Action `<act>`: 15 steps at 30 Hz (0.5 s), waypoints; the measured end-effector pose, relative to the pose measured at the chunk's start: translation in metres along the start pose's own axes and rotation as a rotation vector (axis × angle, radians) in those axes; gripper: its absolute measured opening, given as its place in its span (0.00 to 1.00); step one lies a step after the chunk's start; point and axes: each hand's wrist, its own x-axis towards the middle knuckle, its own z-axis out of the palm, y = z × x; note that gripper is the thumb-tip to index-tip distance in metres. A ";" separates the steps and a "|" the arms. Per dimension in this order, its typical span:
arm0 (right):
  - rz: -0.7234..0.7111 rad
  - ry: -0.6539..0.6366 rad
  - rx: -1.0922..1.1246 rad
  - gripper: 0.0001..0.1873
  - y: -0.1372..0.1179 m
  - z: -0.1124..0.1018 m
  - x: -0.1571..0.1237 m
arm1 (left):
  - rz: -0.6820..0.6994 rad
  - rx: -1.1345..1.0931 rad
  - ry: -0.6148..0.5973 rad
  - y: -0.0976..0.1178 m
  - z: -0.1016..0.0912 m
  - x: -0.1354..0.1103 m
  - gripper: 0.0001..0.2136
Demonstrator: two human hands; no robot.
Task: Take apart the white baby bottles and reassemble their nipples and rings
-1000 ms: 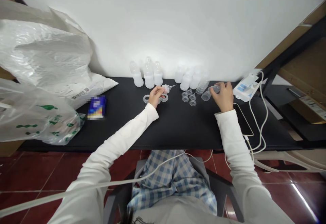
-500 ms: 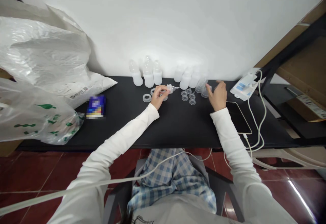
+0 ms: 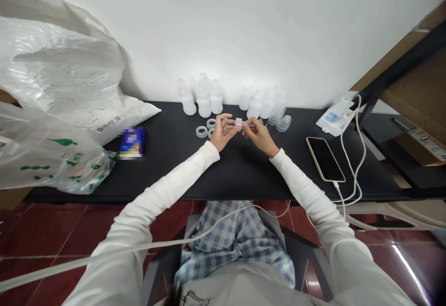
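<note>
My left hand [image 3: 221,134] grips a clear screw ring [image 3: 239,123] of a baby bottle, held sideways above the table. At the ring's right side, my right hand [image 3: 259,136] pinches the bottle nipple, which its fingers mostly hide. Loose screw rings [image 3: 201,132] lie just left of my left hand. Beyond the hands stand several white bottles [image 3: 256,107] without tops. Two clear dome caps [image 3: 284,124] lie tilted to their right. More loose nipples behind my right hand are largely covered. Three bottles with clear domes [image 3: 204,106] stand at the back left.
A phone [image 3: 325,159] with a charging cable [image 3: 356,157] lies on the right, near a white package [image 3: 335,116]. Plastic bags [image 3: 62,74] and a blue packet [image 3: 131,142] occupy the left. The black table [image 3: 167,157] meets a white wall behind.
My right hand has moved left from the clear dome caps to the nipple at the screw ring. My left hand still holds the ring, now slightly further right. The phone is fully uncovered.
</note>
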 end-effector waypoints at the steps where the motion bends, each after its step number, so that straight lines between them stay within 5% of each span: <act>1: 0.032 -0.006 0.070 0.24 0.000 0.000 0.001 | -0.005 0.018 -0.013 0.001 0.000 0.000 0.30; 8: 0.090 0.013 0.202 0.23 -0.001 0.005 0.002 | 0.025 0.021 -0.064 0.003 -0.003 0.001 0.24; 15: -0.268 0.052 -0.263 0.10 -0.010 0.001 -0.007 | -0.157 -0.092 0.039 0.015 0.012 0.002 0.19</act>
